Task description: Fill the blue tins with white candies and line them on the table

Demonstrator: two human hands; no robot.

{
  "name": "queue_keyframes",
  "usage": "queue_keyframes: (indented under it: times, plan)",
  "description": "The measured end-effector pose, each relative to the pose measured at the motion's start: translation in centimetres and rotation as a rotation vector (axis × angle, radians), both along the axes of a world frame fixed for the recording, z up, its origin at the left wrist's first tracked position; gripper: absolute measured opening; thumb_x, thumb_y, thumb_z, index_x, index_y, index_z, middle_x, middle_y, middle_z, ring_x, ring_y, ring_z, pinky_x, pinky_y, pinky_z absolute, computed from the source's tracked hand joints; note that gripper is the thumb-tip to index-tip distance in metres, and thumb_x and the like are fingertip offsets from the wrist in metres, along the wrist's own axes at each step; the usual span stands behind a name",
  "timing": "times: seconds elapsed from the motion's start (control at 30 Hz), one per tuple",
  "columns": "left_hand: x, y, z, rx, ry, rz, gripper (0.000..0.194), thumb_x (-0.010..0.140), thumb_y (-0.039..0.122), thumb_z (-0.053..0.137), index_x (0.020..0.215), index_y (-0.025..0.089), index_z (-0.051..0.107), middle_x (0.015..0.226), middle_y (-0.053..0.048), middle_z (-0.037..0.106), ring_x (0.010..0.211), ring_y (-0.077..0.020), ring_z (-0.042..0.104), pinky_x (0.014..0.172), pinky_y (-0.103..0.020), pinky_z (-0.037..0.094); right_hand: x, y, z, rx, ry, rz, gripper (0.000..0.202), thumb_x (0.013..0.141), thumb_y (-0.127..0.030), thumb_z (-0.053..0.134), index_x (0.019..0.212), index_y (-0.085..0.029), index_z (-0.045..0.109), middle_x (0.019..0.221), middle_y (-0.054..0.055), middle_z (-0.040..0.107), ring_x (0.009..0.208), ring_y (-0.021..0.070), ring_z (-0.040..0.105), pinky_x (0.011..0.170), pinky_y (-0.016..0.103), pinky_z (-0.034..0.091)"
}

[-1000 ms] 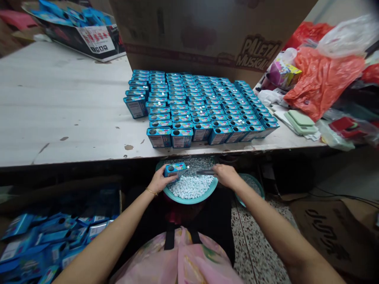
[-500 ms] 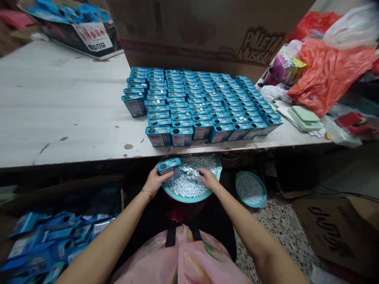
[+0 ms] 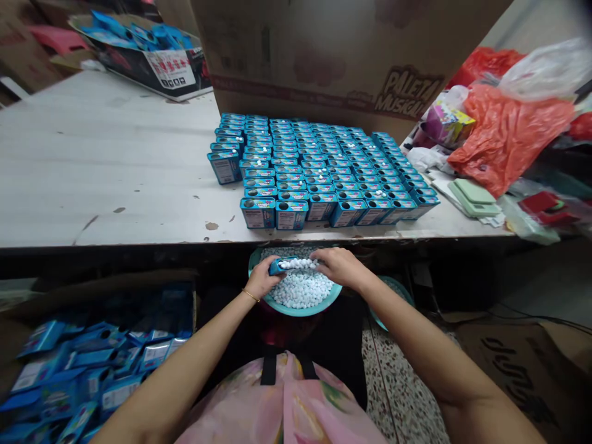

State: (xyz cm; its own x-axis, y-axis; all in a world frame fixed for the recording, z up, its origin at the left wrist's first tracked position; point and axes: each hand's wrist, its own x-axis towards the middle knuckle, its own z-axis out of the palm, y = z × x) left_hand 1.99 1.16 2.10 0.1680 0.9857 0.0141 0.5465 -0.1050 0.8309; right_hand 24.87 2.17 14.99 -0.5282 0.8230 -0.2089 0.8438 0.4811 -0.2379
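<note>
My left hand [image 3: 263, 279] grips a small blue tin [image 3: 277, 266] over the turquoise basin [image 3: 300, 312], with the tin tipped toward the right. A row of small white candies [image 3: 300, 263] bridges the gap between the tin and my right hand [image 3: 341, 266]. The fingers of that hand curl in around the right end of those candies. Below both hands, a heap of loose white candies [image 3: 303, 290] fills the basin. The tin's opening is mostly covered by candies.
Rows of upright blue tins [image 3: 291, 214] stand on the white table [image 3: 115, 160], a few with candies on top. A large carton [image 3: 300, 61] rises behind them. Loose tins fill a box [image 3: 194, 302] at lower left. A second basin [image 3: 380, 322] sits right, partly behind my forearm.
The tin has tipped from nearly upright toward the right. My right hand has risen out of the basin's heap to the tin, with candies now lined up between them. The view has shifted slightly.
</note>
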Motion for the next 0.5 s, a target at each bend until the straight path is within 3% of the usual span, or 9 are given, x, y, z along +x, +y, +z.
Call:
queue_keyframes:
  times: [0.23,0.37,0.43,0.5]
  plan:
    - [0.0,0.4,-0.6,0.047,0.008,-0.009,0.045,0.06,0.033,0.063,0.101,0.017,0.055,0.095,-0.003,0.057,0.088,-0.0196,0.054,0.082,-0.032,0.041,-3.1,-0.1,2.1,0.104,-0.243,0.106,0.024,0.082,-0.025,0.037,0.095,-0.02,0.056,0.092,0.008,0.062,0.084,0.0208,0.057,0.07,0.032,0.041]
    - [0.0,0.6,-0.8,0.046,-0.104,0.009,0.045,0.058,0.031,0.065,0.099,0.016,0.055,0.094,-0.005,0.058,0.09,-0.0218,0.054,0.086,-0.036,0.04,-2.2,-0.3,2.8,0.123,-0.256,0.098,0.024,0.083,-0.024,0.034,0.094,-0.018,0.055,0.094,0.01,0.059,0.086,0.0194,0.056,0.07,0.029,0.04]
    - [-0.3,0.6,-0.6,-0.004,-0.21,0.045,0.046,0.057,0.031,0.068,0.098,0.016,0.055,0.091,-0.006,0.059,0.088,-0.0226,0.055,0.086,-0.038,0.041,-0.2,-0.5,2.1,0.122,-0.244,0.057,0.025,0.085,-0.026,0.034,0.099,-0.02,0.053,0.097,0.009,0.058,0.09,0.0185,0.055,0.072,0.027,0.039]
    - [-0.8,0.5,-0.5,-0.098,-0.344,0.097,0.048,0.055,0.032,0.07,0.098,0.016,0.055,0.089,-0.006,0.061,0.085,-0.0225,0.056,0.084,-0.04,0.042,2.0,-0.7,0.0,0.082,-0.248,-0.007,0.026,0.084,-0.029,0.036,0.104,-0.022,0.051,0.1,0.007,0.057,0.094,0.018,0.053,0.073,0.026,0.039]
